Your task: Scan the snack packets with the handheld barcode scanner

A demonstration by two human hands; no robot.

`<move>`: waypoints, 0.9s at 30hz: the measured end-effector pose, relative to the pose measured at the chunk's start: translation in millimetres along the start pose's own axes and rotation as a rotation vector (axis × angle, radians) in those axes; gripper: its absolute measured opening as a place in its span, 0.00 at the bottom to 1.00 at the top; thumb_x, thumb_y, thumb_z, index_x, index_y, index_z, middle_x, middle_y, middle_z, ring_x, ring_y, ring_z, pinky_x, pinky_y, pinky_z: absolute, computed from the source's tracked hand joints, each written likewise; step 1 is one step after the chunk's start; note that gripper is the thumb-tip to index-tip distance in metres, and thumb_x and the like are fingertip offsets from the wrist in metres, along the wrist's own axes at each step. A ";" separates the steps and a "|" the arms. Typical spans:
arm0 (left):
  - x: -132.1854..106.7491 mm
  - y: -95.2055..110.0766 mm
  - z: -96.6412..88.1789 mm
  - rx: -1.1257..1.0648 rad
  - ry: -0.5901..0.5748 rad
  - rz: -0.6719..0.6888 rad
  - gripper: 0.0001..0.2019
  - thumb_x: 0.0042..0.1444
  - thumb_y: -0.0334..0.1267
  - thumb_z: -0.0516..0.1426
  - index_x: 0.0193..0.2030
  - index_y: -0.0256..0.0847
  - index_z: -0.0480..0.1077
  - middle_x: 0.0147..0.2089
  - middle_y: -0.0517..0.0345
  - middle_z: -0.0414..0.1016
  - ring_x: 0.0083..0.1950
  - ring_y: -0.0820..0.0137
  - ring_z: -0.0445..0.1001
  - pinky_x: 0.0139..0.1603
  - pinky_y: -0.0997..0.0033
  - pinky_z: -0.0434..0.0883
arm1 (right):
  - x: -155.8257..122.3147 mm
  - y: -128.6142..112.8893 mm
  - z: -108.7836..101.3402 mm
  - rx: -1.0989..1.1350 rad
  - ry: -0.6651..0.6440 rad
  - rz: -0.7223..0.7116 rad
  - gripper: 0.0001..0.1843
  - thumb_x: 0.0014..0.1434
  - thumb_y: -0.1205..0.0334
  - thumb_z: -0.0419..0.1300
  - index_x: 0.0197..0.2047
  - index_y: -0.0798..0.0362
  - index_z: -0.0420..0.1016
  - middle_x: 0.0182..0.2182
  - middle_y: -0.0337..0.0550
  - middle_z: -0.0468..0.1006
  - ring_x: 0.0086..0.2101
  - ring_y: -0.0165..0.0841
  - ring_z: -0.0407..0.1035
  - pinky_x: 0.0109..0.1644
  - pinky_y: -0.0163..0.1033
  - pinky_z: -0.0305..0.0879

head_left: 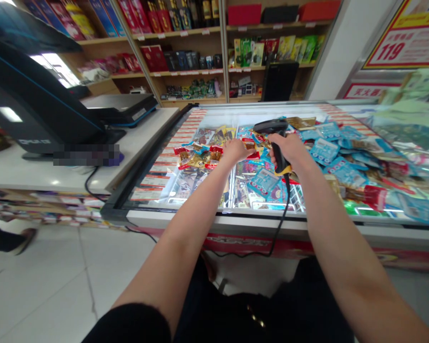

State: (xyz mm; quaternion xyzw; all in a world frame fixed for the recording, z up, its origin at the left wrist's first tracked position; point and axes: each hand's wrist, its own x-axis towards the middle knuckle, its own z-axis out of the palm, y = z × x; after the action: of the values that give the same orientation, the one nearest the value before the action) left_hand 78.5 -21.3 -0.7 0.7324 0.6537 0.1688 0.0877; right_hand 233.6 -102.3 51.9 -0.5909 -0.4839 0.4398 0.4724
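Observation:
Wrapped around the grip of a black and yellow barcode scanner (279, 155), my right hand (291, 150) holds it above the glass, its head pointing left. A black cable hangs from the scanner's handle. My left hand (236, 151) is palm down among small red and gold snack packets (196, 159), thumb stretched to the right beside a red packet (250, 143). Its fingertips are partly hidden, but the hand looks open. To the right of the scanner lies a heap of blue snack packets (325, 150) mixed with gold and red ones.
The packets lie on a glass-topped chest freezer (200, 212) with a raised black left edge. On the left, a white counter (143, 138) bears a black checkout machine (46, 105). Shelves (186, 33) of boxes and bottles stand behind. Someone's foot (25, 240) shows at left.

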 end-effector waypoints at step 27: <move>-3.8 -38.3 -32.1 -0.738 -0.193 -0.153 0.09 0.41 0.29 0.66 0.32 0.38 0.75 0.28 0.59 0.77 0.36 0.65 0.79 0.40 0.67 0.74 | -4.8 8.0 14.6 0.103 -0.195 0.050 0.11 0.56 0.57 0.61 0.27 0.53 0.68 0.16 0.40 0.72 0.14 0.31 0.64 0.14 0.35 0.62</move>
State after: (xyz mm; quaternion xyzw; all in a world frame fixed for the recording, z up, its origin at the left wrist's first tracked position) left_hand 31.0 -23.1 15.2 0.6134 0.5905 0.3160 0.4185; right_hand 219.9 -105.8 41.9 -0.5320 -0.4896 0.5312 0.4417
